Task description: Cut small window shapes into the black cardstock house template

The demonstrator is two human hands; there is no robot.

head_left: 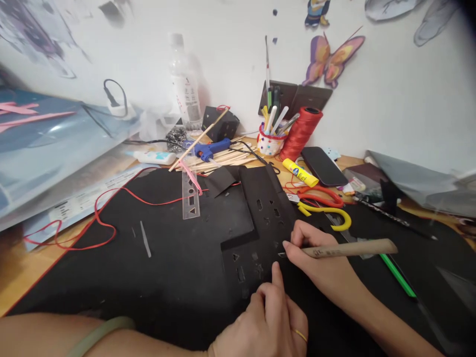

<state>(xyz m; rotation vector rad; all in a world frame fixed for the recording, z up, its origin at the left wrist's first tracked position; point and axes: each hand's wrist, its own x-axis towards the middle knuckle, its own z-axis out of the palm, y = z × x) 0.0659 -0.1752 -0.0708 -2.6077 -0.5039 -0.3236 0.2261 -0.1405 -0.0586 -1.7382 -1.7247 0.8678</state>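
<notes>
My right hand (316,248) pinches a craft knife (345,249) by its beige handle. The blade tip rests on or just over a black card piece (267,233), with small cut-out shapes scattered across it. Just below the blade, my left hand (266,317) has its index finger stretched out onto the card, the other fingers curled and holding nothing. A yellow ring is on one of its fingers. The card lies on a larger black sheet (167,277). A clear stencil ruler (191,198) sits to the left with a pink strip across its top.
Behind are a blue glue gun (211,148), wooden sticks (238,157), a decorated pen cup (271,144), red thread spool (302,131) and bottle (186,89). A glue stick (300,172), phone (323,166), scissors (323,197) and green pencil (397,275) lie rightward; red cord (130,191) loops left.
</notes>
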